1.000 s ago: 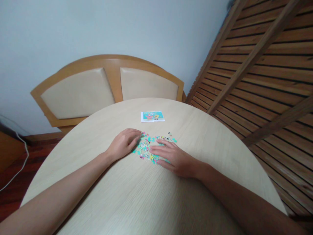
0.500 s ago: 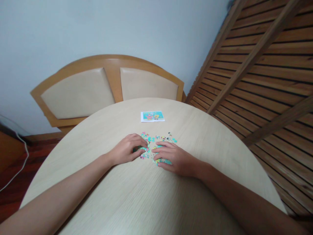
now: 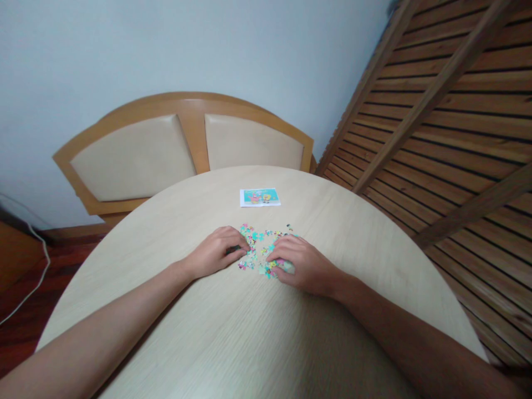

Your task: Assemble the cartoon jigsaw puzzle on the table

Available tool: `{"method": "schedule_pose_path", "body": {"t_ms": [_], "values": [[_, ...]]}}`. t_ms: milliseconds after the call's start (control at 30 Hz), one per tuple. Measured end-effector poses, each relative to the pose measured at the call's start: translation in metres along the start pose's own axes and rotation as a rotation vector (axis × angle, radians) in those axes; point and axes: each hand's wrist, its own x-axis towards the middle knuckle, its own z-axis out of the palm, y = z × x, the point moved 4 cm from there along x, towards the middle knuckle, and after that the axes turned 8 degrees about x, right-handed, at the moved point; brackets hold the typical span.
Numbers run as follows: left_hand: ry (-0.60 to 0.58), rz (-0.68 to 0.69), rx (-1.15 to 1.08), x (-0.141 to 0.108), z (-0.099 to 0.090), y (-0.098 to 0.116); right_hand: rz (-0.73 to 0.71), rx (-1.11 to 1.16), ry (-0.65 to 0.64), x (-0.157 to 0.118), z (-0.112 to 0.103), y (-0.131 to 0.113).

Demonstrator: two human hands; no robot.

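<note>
In the head view, we look down over a round, pale table (image 3: pixel 199 343), with both our forearms reaching in from its near edge. A loose scatter of small puzzle pieces (image 3: pixel 255 236) lies on it, closer to the far edge than to the near one and about midway between the left and right edges. The pieces are teal, pink, yellow and black, spread in patches, with a thin gap between the two hands.

Our left hand (image 3: pixel 218 249) rests on the side of the scatter toward the table's left edge. Its fingers bend over the pieces and the thumb sits close below them; we cannot tell whether it pinches one. Our right hand (image 3: pixel 306 266) arches over the pieces on the side toward the right edge, fingers loosely curved and thumb apart from them, with some pieces showing underneath.

Beyond the scatter, near the table's far edge, we see a picture sheet (image 3: pixel 260 197) lying flat, with a pink figure and a yellow one on teal. Past that edge stands a chair (image 3: pixel 191 102) with two cream panels, against a pale wall (image 3: pixel 208 44). Beyond the right edge rises a slatted wooden screen (image 3: pixel 436 127).
</note>
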Motion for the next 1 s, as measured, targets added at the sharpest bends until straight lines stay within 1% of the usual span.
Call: {"method": "schedule_pose_path", "body": {"t_ms": [100, 200, 400, 533, 633, 800, 1000], "values": [[0.010, -0.001, 0.005, 0.000, 0.000, 0.000, 0.058, -0.057, 0.030, 0.000, -0.003, 0.006], [0.003, 0.011, 0.016, 0.000, 0.001, 0.001, 0.087, -0.073, 0.024, 0.000, -0.003, 0.008], [-0.023, 0.041, 0.018, 0.002, -0.002, 0.004, -0.036, 0.010, -0.096, -0.002, 0.008, 0.000], [-0.017, 0.052, 0.006, 0.003, -0.003, 0.007, -0.066, -0.022, -0.125, -0.005, 0.012, 0.001], [0.012, 0.041, -0.005, 0.003, -0.003, 0.006, -0.087, -0.035, -0.144, -0.005, 0.012, 0.001], [0.101, -0.050, 0.076, 0.001, -0.005, -0.001, -0.102, -0.041, -0.160, -0.003, 0.011, -0.004], [0.140, -0.228, 0.163, -0.003, -0.005, -0.014, -0.127, -0.011, -0.149, -0.004, 0.010, -0.004]]}}
